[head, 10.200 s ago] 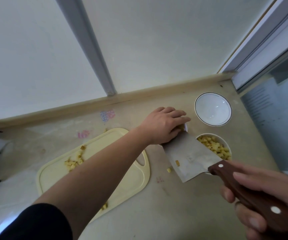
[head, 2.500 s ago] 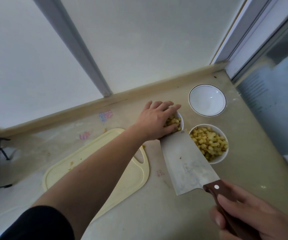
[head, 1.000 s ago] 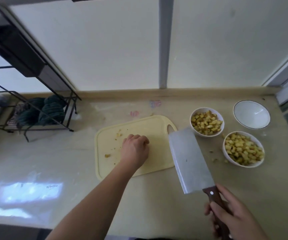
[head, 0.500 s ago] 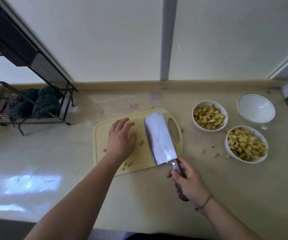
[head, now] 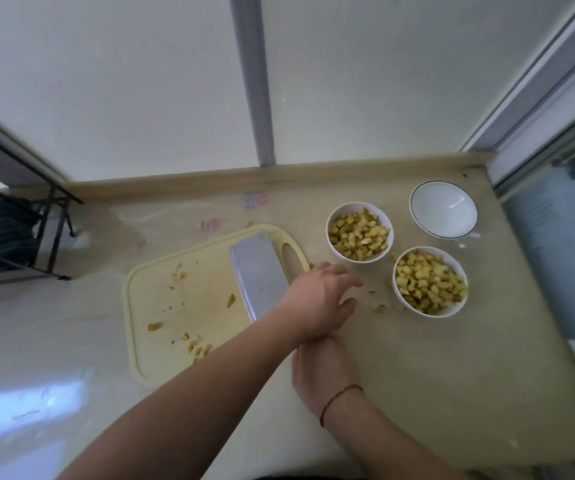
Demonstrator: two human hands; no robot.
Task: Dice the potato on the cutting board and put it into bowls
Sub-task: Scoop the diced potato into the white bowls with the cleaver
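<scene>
The left hand (head: 317, 299) was stretched, fingers loosely spread and empty, over stray potato bits (head: 379, 308) on the desk (head: 452, 375) beside the cutting board (head: 182, 306). The right hand (head: 324, 368) was partly hidden; its grip could not be told. The cleaver (head: 258, 275) was laid on the board. Diced potato (head: 358, 233) was held in two bowls (head: 429, 282).
</scene>
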